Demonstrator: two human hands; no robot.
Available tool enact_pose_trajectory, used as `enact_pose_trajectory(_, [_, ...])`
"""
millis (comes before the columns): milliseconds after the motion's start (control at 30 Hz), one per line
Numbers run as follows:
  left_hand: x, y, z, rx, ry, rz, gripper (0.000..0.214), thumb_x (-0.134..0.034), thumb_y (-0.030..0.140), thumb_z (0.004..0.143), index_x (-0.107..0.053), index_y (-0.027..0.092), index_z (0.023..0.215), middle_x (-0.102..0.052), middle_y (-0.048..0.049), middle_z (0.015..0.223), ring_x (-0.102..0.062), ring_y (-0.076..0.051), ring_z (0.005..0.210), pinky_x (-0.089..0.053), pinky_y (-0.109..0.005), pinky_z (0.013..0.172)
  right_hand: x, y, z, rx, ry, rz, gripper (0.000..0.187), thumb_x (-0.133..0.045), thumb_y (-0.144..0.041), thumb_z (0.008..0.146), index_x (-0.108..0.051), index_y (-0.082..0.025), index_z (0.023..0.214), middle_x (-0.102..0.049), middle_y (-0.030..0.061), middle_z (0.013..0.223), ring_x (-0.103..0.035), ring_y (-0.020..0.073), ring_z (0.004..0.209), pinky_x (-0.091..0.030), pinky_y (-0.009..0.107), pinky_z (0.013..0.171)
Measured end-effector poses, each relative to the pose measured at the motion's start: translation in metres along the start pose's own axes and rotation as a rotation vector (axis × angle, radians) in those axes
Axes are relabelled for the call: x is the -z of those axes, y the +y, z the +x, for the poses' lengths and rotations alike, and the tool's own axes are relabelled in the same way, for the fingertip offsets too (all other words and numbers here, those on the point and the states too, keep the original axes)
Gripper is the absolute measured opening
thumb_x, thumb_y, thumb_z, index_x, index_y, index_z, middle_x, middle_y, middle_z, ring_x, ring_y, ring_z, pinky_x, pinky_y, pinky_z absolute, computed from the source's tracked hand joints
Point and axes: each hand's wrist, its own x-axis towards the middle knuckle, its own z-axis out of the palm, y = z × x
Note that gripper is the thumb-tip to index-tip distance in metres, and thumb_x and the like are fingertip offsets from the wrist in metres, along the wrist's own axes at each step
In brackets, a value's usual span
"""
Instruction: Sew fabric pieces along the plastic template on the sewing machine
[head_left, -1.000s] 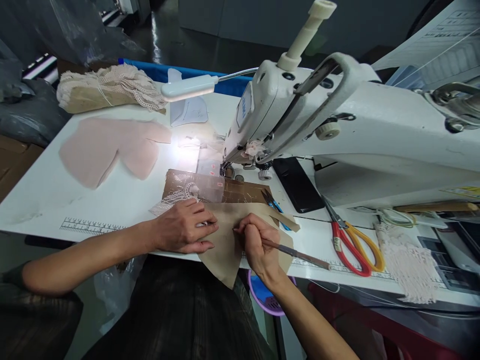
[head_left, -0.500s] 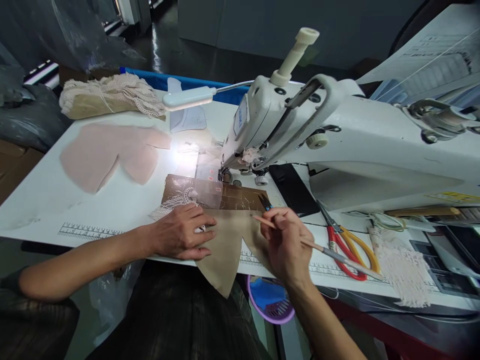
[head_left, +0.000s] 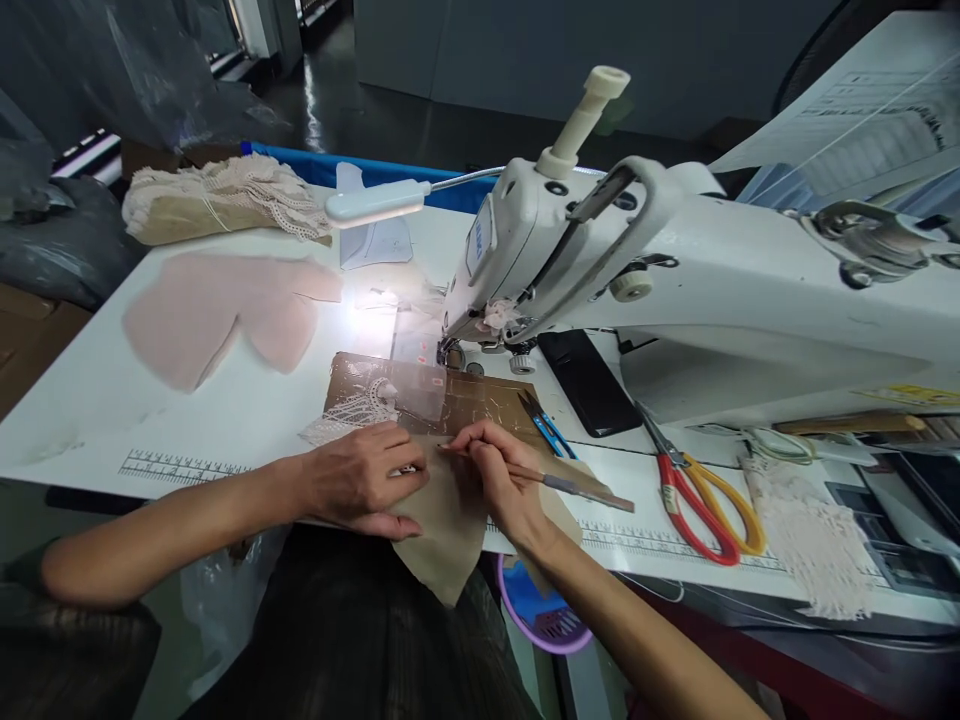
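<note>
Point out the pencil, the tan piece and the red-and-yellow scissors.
Pencil (head_left: 562,484), head view: on its shaft.
Tan piece (head_left: 448,520), head view: on its lower part.
Red-and-yellow scissors (head_left: 678,459), head view: at the pivot.

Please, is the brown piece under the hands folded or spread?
Spread, where visible: the brown piece lies flat beneath the left hand, one pointed end past the tabletop.

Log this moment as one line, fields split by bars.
left hand: resting on tan piece | right hand: holding pencil, tip at tan piece | nearby: blue snips, red-and-yellow scissors, sewing machine
</note>
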Motion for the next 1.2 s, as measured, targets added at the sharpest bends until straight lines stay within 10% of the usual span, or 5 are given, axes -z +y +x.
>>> enact_pose_trajectory(600, [0.0,0.0,0.001,0.021,0.004,-0.032,0.029,-0.064,0.04,0.086,-0.067,0.011,0.085,-0.069,-0.0117,0.095,-0.053,-0.021,0.075,-0.045,-0.034,0.065,0.006,0.003,-0.007,0.238,-0.135,-0.221,0.025,-0.037,-0.018,0.086,-0.049,-0.022,0.064,-0.053,-0.0008,0.058,-0.049,0.014,0.052,-0.036,0.03,0.052])
enact_pose_trajectory(1200, [0.002,0.0,0.001,0.026,-0.046,-0.027,0.032,-0.061,0.042,0.089,-0.066,0.011,0.088,-0.068,-0.0119,0.099,-0.053,-0.021,0.078,-0.044,-0.035,0.068,0.002,0.009,-0.01,0.208,0.032,-0.304,0.025,-0.038,-0.018,0.086,-0.048,-0.022,0.064,-0.049,-0.0038,0.054,-0.045,0.0124,0.047,-0.031,0.028,0.05])
